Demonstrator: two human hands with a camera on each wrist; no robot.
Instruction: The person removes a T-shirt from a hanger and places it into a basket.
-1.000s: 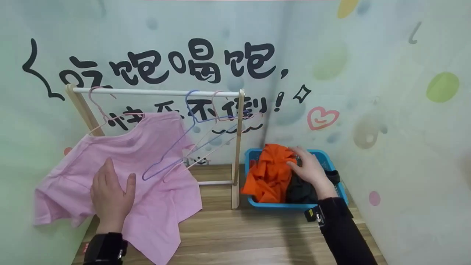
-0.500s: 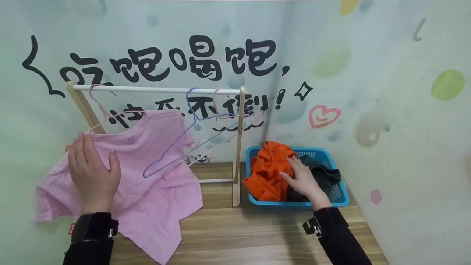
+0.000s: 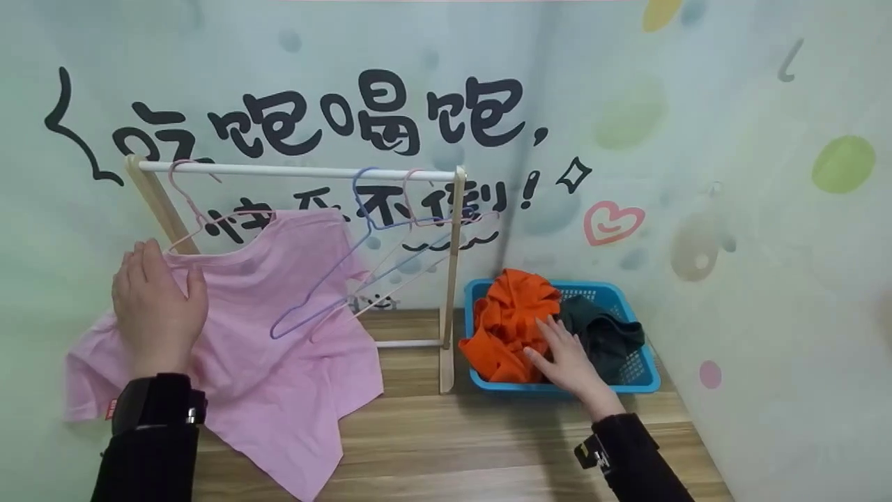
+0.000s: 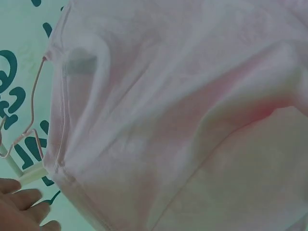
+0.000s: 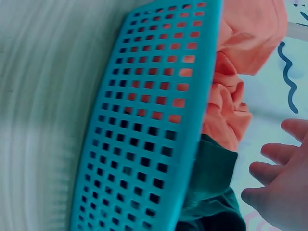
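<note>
A pink T-shirt (image 3: 279,293) hangs on a pink hanger (image 3: 187,199) at the left end of a small rack. My left hand (image 3: 157,307), fingers straight, is in front of the shirt's left shoulder; in the left wrist view its fingertips (image 4: 29,197) show beside the neckline corner. My right hand (image 3: 568,359) is spread above the front of a blue basket (image 3: 564,388), overlapping the edge of an orange garment (image 3: 519,314). A dark green garment (image 3: 603,335) lies beside the orange one. In the right wrist view, the right fingers (image 5: 274,173) are extended and hold nothing.
The rack has a white rail (image 3: 300,170) and wooden posts (image 3: 453,279). A blue hanger (image 3: 327,275) and another pink hanger (image 3: 411,199) hang from its right part. The basket stands right of the rack on a wood-grain surface (image 3: 418,446), against lettered walls (image 3: 697,139).
My left hand has moved up and left across the shirt to its shoulder. My right hand has drawn back slightly toward the basket's front, leaving more of the dark garment visible.
</note>
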